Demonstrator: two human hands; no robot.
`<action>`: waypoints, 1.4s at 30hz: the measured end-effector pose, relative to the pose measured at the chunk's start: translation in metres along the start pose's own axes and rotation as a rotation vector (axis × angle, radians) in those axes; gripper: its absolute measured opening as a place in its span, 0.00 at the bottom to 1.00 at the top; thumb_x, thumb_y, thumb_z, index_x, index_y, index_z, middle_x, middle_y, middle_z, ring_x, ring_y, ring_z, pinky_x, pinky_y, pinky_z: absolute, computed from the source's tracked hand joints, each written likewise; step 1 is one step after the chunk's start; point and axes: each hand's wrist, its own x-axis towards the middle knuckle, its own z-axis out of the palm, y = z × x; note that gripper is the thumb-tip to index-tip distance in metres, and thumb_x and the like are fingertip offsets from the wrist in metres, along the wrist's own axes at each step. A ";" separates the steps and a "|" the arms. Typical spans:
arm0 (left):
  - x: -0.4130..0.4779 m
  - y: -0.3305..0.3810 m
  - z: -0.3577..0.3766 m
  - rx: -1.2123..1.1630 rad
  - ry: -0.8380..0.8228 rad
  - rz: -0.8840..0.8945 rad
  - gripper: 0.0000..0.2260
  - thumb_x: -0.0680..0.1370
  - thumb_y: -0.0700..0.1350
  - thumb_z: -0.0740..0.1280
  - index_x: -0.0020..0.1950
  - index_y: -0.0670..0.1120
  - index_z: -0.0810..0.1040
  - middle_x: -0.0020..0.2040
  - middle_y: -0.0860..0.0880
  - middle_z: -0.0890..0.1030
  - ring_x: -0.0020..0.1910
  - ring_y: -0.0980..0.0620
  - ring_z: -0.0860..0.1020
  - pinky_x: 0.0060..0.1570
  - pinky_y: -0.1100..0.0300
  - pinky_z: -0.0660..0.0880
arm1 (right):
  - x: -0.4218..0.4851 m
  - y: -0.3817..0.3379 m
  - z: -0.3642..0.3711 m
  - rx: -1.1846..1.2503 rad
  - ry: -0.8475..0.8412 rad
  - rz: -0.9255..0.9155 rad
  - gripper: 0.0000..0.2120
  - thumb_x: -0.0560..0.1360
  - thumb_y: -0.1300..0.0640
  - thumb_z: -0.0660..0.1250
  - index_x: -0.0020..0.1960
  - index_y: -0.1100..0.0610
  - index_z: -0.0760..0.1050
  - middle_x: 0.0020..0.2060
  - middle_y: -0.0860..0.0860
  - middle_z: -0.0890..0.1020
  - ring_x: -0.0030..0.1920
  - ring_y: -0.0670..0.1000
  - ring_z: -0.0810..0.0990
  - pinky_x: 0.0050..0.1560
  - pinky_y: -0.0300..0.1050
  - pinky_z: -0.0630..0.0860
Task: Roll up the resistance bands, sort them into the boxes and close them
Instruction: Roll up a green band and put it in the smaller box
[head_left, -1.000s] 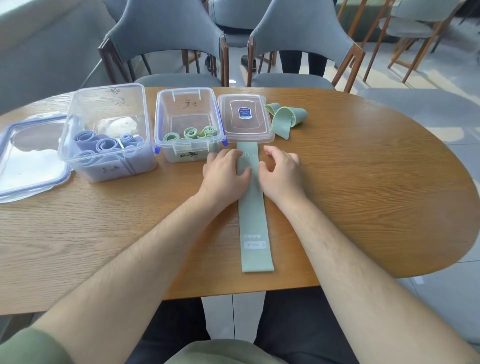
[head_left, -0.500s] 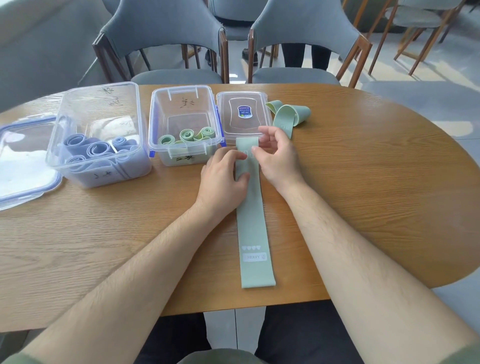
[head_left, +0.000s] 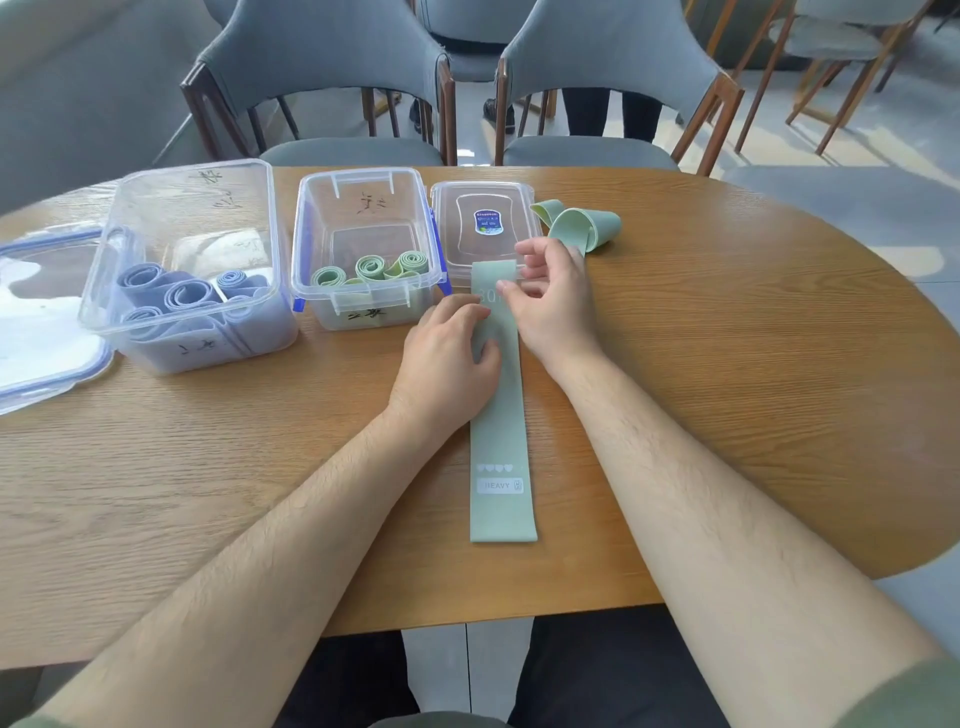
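On wooden table (head_left: 727, 364), flat green band (head_left: 501, 441)

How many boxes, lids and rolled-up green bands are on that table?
Boxes: 2
Lids: 2
Rolled green bands: 3
Total: 7
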 end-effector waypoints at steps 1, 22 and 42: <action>0.000 0.000 0.000 0.016 -0.005 -0.004 0.17 0.76 0.44 0.66 0.63 0.41 0.80 0.65 0.47 0.79 0.65 0.45 0.76 0.66 0.51 0.72 | -0.001 0.001 0.001 -0.072 0.010 -0.027 0.14 0.73 0.61 0.74 0.56 0.52 0.77 0.52 0.47 0.74 0.52 0.47 0.78 0.53 0.41 0.80; -0.016 -0.002 -0.008 0.039 0.019 -0.027 0.17 0.74 0.51 0.63 0.57 0.46 0.83 0.57 0.48 0.81 0.61 0.44 0.76 0.62 0.52 0.71 | -0.064 0.003 -0.030 -0.424 -0.146 -0.111 0.11 0.77 0.50 0.69 0.58 0.50 0.81 0.55 0.42 0.83 0.60 0.50 0.72 0.62 0.49 0.72; -0.062 -0.004 -0.026 0.113 0.023 0.095 0.08 0.78 0.52 0.67 0.51 0.50 0.83 0.52 0.55 0.80 0.57 0.49 0.76 0.55 0.53 0.70 | -0.091 -0.015 -0.036 -0.306 -0.114 -0.065 0.10 0.76 0.52 0.70 0.56 0.53 0.82 0.49 0.45 0.83 0.52 0.50 0.79 0.56 0.46 0.76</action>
